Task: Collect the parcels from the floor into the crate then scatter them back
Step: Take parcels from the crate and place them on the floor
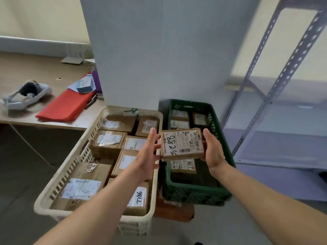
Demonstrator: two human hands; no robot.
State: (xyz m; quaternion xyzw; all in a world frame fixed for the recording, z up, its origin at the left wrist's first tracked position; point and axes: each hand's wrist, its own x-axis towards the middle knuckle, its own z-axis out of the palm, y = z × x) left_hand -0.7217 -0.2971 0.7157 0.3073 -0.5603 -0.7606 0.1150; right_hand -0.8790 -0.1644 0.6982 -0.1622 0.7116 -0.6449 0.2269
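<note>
A: Beside the white square pillar (132, 59), what stands?

B: A grey perforated steel rack (289, 67) on the right and a pale wooden tabletop (35, 68) on the left. Below are a cream slatted plastic crate (67, 172) packed with taped brown cardboard boxes (108, 142), and a green lattice plastic crate (194, 193) holding a few.

A: And smaller?

B: A flat brown cardboard parcel (182, 145) marked 5288, held above the green crate. The left hand (148, 152) props one edge with straight, spread fingers. The right hand (214, 152) curls its fingers round the other edge.

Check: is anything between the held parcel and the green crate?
Nothing visible does. The left hand and right hand hold the parcel over the open green crate; only other parcels lie inside, one directly beneath.
</note>
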